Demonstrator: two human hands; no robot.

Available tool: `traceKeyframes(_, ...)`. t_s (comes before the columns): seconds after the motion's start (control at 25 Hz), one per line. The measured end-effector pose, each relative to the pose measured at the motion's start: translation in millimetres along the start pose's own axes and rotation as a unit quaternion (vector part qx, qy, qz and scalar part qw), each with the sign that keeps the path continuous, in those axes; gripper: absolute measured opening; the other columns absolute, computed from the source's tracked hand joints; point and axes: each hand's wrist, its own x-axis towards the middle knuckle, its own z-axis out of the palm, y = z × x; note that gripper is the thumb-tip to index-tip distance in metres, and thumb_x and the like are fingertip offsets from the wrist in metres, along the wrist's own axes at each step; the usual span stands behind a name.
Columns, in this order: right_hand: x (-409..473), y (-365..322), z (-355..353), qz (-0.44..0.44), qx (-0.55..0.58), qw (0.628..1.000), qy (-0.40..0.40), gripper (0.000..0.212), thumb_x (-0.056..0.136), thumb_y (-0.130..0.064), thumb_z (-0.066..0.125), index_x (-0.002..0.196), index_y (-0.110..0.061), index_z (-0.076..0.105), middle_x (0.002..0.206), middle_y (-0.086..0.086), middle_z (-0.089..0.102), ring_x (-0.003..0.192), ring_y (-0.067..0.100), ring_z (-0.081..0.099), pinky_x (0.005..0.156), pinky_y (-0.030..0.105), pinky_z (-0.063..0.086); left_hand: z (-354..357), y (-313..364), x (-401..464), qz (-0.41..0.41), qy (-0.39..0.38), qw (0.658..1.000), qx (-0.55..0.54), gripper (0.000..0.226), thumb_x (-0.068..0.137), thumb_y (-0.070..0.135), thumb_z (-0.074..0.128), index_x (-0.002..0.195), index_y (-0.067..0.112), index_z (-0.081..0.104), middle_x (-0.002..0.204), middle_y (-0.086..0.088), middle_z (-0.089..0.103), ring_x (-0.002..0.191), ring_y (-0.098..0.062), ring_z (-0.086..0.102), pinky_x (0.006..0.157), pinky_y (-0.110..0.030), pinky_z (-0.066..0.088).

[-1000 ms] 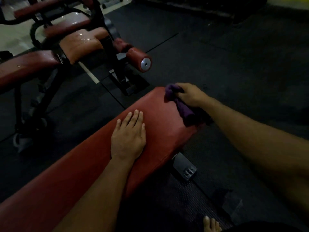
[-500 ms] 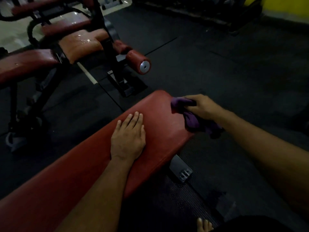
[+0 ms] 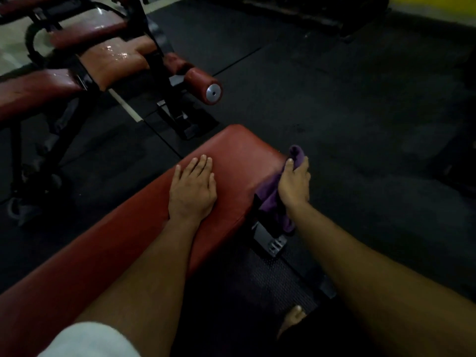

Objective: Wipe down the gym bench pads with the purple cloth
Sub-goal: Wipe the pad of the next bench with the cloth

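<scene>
Your left hand point(image 3: 192, 191) lies flat, fingers straight and together, on top of the red bench pad point(image 3: 239, 153) near its far end. Your right hand point(image 3: 295, 185) curls round the purple cloth point(image 3: 270, 197) and holds it against the pad's right side edge; the cloth's loose end hangs down past the metal bracket point(image 3: 270, 240) under the pad. Your hands are apart. A second bench point(image 3: 108, 60) with a roller pad point(image 3: 203, 85) stands well apart at upper left, on the dark rubber floor point(image 3: 360, 112).
</scene>
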Motion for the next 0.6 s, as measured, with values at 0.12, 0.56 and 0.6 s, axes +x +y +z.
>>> traceKeyframes(0.12,-16,3,21,0.045,-0.012,0.996,0.079,0.064,0.106,-0.047,0.025,0.159,-0.019,0.006,0.154,0.020,0.032,0.131,0.043,0.044,0.104,0.049,0.037,4,-1,0,0.003,-0.001,1.000,-0.004,0.061,0.102,0.038,0.021,0.155,0.016,0.042,0.161,0.000,0.041,0.150,-0.018,0.035,0.125,-0.049,0.021)
traceKeyframes(0.56,-159,32,38,-0.027,-0.136,0.982,-0.130,0.065,0.107,-0.035,0.028,0.158,-0.018,-0.009,0.151,0.022,0.025,0.122,0.040,0.051,0.094,0.039,0.044,1,-3,1,0.000,-0.012,1.000,-0.002,0.059,0.103,0.036,0.025,0.156,0.015,0.039,0.162,-0.001,0.039,0.151,-0.018,0.033,0.126,-0.047,0.020)
traceKeyframes(0.6,-161,37,33,-0.036,-0.147,0.975,-0.161,0.065,0.107,-0.035,0.029,0.158,-0.019,-0.008,0.151,0.020,0.026,0.125,0.040,0.049,0.096,0.040,0.043,1,-3,1,0.000,-0.013,1.000,-0.005,0.059,0.103,0.036,0.025,0.156,0.015,0.039,0.162,0.000,0.039,0.151,-0.017,0.032,0.126,-0.047,0.020)
